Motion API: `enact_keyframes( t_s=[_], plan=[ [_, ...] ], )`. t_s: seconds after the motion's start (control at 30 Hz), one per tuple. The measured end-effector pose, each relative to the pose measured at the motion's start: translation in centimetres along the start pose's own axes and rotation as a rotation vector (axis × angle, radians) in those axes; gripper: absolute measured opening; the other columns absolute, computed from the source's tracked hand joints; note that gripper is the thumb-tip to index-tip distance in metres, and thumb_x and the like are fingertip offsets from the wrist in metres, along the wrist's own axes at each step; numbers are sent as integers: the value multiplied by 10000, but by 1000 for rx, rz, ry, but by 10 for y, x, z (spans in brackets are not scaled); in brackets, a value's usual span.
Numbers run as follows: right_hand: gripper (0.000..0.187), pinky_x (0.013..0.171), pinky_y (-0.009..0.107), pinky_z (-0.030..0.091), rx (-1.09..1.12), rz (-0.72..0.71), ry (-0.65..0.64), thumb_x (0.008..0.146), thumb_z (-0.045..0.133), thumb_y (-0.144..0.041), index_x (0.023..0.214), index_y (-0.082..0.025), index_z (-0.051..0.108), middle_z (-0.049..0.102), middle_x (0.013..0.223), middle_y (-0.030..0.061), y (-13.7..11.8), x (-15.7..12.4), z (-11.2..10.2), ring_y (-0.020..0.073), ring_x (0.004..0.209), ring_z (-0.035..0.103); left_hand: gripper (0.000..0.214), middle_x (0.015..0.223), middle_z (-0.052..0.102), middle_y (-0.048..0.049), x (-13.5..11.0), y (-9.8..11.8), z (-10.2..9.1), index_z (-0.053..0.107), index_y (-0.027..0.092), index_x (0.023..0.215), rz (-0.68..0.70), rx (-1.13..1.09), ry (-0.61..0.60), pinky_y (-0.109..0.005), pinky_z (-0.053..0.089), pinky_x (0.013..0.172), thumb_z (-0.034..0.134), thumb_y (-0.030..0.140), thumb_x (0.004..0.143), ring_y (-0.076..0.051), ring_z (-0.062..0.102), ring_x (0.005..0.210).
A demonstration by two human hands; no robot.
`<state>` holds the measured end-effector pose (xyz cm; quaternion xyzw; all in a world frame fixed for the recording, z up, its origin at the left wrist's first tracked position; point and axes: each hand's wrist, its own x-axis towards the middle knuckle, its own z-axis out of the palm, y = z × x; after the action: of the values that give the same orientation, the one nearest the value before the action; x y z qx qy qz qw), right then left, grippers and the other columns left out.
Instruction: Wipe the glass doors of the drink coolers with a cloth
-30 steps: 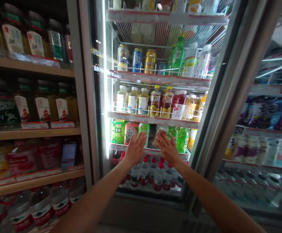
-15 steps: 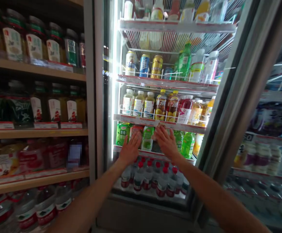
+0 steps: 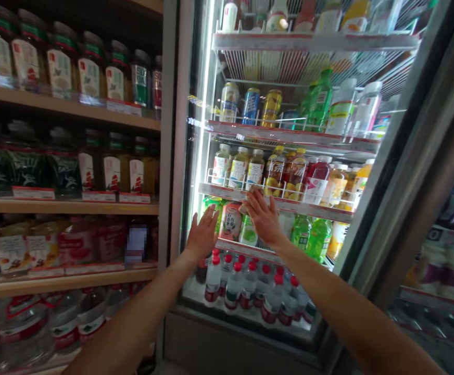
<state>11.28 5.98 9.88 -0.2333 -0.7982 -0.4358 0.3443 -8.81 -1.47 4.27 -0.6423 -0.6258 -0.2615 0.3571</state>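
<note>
Both my arms reach into an open drinks cooler, to its third shelf. My left hand is open, fingers stretched upward, in front of a green-labelled bottle at the shelf's left end. My right hand is open too, fingers spread, its tips up at the price rail of the shelf above. Between the hands stands a pink-labelled bottle, with a green and white bottle beside it, partly behind my right hand. Neither hand visibly grips anything.
The cooler's glass door stands open at the right. Red-capped water bottles fill the bottom shelf, tea and juice bottles the shelf above my hands. Wooden shelves with jars and bottles are at the left.
My view has swung left and closer. My left hand slid left off the pink bottle toward the green one. My right hand rose toward the price rail above.
</note>
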Motion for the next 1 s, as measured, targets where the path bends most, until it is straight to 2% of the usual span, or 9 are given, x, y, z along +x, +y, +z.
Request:
enact_keyframes(
  t_s=[0.17,0.37,0.5,0.57,0.73,0.8,0.93,1.0],
  plan=[
    [396,1132,493,17,51,-245,-64,847,451,-153,1234,-200,516,450,1385,50,-26,-15,12,216,1328,312,582,1479,237,-107,-1,-2,-5,324,103,1368,-1,23,-59,-492,235,1084,395,213,801,-229,233,1365],
    [402,1118,530,10,7,-38,1,864,438,-177,1262,-192,491,400,1418,65,-24,8,10,251,1333,304,614,1485,215,-102,-6,-12,-4,307,91,1373,2,14,-86,-525,217,1082,392,179,771,-233,219,1370],
    [409,1127,502,42,47,-187,-27,853,430,-132,1250,-202,500,432,1398,47,-26,4,12,222,1322,329,606,1484,217,-101,-8,-14,-2,308,86,1370,-3,4,-86,-531,219,1079,379,169,773,-229,223,1368],
    [414,1127,501,55,62,-211,-44,854,425,-123,1251,-212,499,435,1396,37,-22,9,11,213,1324,327,603,1484,218,-98,-8,-15,-2,309,89,1370,3,4,-84,-529,217,1079,377,170,776,-228,225,1367],
    [412,1105,555,66,24,39,21,872,431,-185,1282,-195,470,363,1439,72,-6,33,1,261,1347,275,604,1484,216,-105,-9,-14,0,319,90,1367,-4,4,-73,-519,219,1079,380,176,772,-229,223,1368],
    [405,1109,544,70,13,-1,14,868,436,-176,1269,-190,484,380,1429,75,-5,26,-1,260,1340,290,614,1483,218,-113,-9,-14,1,322,91,1367,-8,-2,-59,-516,227,1075,392,186,764,-235,222,1368],
    [394,1130,501,56,28,-238,-56,852,438,-128,1226,-215,524,465,1373,36,-4,7,-2,219,1314,341,622,1474,245,-123,-9,-14,1,333,91,1361,-6,4,-52,-522,216,1080,412,191,753,-244,235,1363],
    [396,1124,520,52,16,-201,-52,860,440,-147,1243,-219,509,446,1388,40,6,13,-6,227,1320,330,615,1463,275,-130,-6,-13,-1,340,94,1358,-1,10,-44,-517,201,1089,420,192,756,-248,255,1356]
  ],
)
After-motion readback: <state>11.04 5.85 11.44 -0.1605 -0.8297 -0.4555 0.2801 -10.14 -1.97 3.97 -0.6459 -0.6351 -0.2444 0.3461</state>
